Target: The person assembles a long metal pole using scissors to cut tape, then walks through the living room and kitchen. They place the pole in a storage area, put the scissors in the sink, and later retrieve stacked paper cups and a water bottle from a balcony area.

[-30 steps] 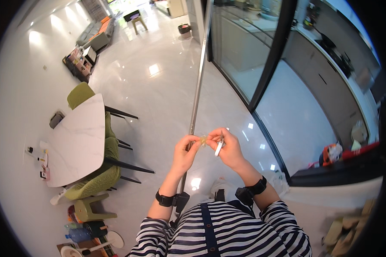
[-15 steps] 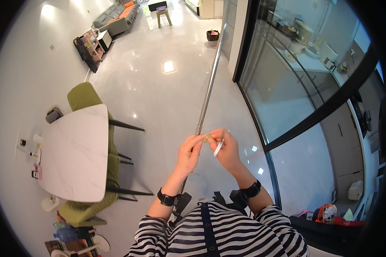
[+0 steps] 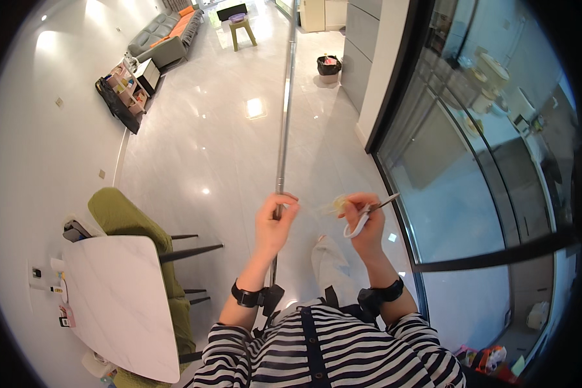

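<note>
A: Entry one, left hand (image 3: 275, 225)?
B: Fingers bent round one metal pole (image 3: 282, 142), slim, silvery. Pole extends far beyond the fingers and reappears just below them.
A: Entry two, right hand (image 3: 367, 227)?
B: Fingers closed over one pair of scissors (image 3: 383, 203), white handle. Handle loop just below the fingertips; blades pointing outward, up and to the right of the knuckles.
A: Further holdings, same hand?
B: One scrap of translucent yellowish film (image 3: 338, 205), at the tips of thumb and forefinger, on the side toward the left hand. Apart from the pole. Exact outline too blurred to record.
A: Surroundings of the fingers?
B: Left of the left fingers, well apart: one pale marbled table (image 3: 116, 297), a green chair (image 3: 126, 216) beside it. Right of the right fingers: one black-framed glass door (image 3: 446, 194). Well beyond both hands: one lined bin (image 3: 328, 65), one small stool (image 3: 242, 29).
</note>
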`<state>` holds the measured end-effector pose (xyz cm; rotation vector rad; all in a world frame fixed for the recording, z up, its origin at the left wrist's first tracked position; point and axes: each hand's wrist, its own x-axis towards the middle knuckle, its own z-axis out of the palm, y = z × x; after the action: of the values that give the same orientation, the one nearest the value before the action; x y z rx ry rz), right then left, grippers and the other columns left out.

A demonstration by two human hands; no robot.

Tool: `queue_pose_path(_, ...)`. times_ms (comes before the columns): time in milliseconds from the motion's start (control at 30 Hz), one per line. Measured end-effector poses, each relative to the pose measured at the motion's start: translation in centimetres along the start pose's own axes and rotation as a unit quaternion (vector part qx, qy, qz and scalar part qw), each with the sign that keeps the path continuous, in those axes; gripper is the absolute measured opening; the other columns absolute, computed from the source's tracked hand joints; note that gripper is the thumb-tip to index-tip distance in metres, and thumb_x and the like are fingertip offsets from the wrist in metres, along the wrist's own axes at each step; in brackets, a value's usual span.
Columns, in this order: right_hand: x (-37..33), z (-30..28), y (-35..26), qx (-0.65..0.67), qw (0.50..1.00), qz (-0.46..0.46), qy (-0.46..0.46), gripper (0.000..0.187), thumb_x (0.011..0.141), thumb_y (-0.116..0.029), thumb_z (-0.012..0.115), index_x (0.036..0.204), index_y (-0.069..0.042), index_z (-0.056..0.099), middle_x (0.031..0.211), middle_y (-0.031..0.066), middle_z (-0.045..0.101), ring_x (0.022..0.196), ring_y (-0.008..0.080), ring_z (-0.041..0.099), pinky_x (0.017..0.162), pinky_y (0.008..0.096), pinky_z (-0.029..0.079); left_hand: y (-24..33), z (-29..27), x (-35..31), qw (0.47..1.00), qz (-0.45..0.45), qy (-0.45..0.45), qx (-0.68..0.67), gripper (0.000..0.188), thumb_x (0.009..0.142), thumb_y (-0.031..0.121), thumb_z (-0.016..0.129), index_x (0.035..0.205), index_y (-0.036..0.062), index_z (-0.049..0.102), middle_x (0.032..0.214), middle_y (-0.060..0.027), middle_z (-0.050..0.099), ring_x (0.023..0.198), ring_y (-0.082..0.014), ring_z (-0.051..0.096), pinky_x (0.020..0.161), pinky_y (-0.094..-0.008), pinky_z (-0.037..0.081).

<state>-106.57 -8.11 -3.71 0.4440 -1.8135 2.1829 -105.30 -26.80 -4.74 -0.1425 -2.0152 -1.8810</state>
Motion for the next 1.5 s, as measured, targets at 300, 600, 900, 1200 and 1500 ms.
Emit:
queue_pose_path(300, 23.4, -1.3, 10.1, -0.075, 0.996, 0.038, -0.011, 0.010, 0.089, -0.008, 0.060, 0.096, -0.004, 0.054, 0.072, 0.0042, 0.061, 0.062, 0.0106, 0.061, 0.057, 0.0228, 0.048, -4.3, -0.8, 22.3, 0.996, 0.004, 0.091, -0.019, 0.034, 0.099, 0.014, 0.036, 0.131, 0.0031, 0.041, 0.100, -0.0059, 0.061, 0.057, -0.0042, 0.043, 0.051, -0.0187, 0.040)
queue_pose_path(600, 42.2, 1.6, 22.7, -0.017, 0.999, -0.040, -0.008, 0.008, 0.089, -0.003, 0.057, 0.097, -0.002, 0.054, 0.110, 0.0140, 0.057, 0.087, 0.0142, 0.060, 0.072, 0.0250, 0.050, -13.8, -5.0, 43.9, 0.993, 0.006, 0.113, 0.011, 0.033, 0.099, 0.016, 0.039, 0.128, 0.0012, 0.037, 0.100, -0.0074, 0.059, 0.064, -0.0058, 0.049, 0.059, -0.0204, 0.042)
queue_pose_path(900, 62.0, 1.0, 30.9, -0.247, 0.956, 0.002, 0.156, 0.009, 0.089, -0.005, 0.060, 0.090, -0.003, 0.052, 0.093, 0.0053, 0.056, 0.084, 0.0109, 0.053, 0.077, 0.0246, 0.044, -23.8, -6.3, 68.1, 0.998, -0.021, 0.008, -0.061, 0.028, 0.098, 0.010, 0.039, 0.125, 0.0023, 0.035, 0.103, -0.0085, 0.055, 0.094, -0.0185, 0.060, 0.078, -0.0283, 0.048)
queue_pose_path(1200, 78.9, -3.4, 44.8, -0.158, 0.957, 0.110, 0.216, 0.010, 0.089, -0.010, 0.060, 0.089, -0.005, 0.052, 0.075, 0.0002, 0.052, 0.061, 0.0082, 0.051, 0.056, 0.0222, 0.044, -35.1, -3.1, 87.1, 0.993, -0.081, -0.003, -0.083, 0.032, 0.097, 0.009, 0.041, 0.127, 0.0033, 0.033, 0.105, -0.0077, 0.052, 0.113, -0.0258, 0.053, 0.092, -0.0385, 0.049)
queue_pose_path(1500, 99.9, -7.5, 59.9, -0.336, 0.916, 0.143, 0.164, 0.016, 0.085, -0.016, 0.063, 0.088, -0.002, 0.054, 0.076, 0.0100, 0.059, 0.068, 0.0192, 0.058, 0.062, 0.0307, 0.045, -42.2, 0.1, 104.6, 0.994, -0.043, 0.081, -0.059, 0.029, 0.097, 0.007, 0.041, 0.125, 0.0005, 0.036, 0.104, -0.0077, 0.053, 0.107, -0.0212, 0.055, 0.098, -0.0390, 0.045)
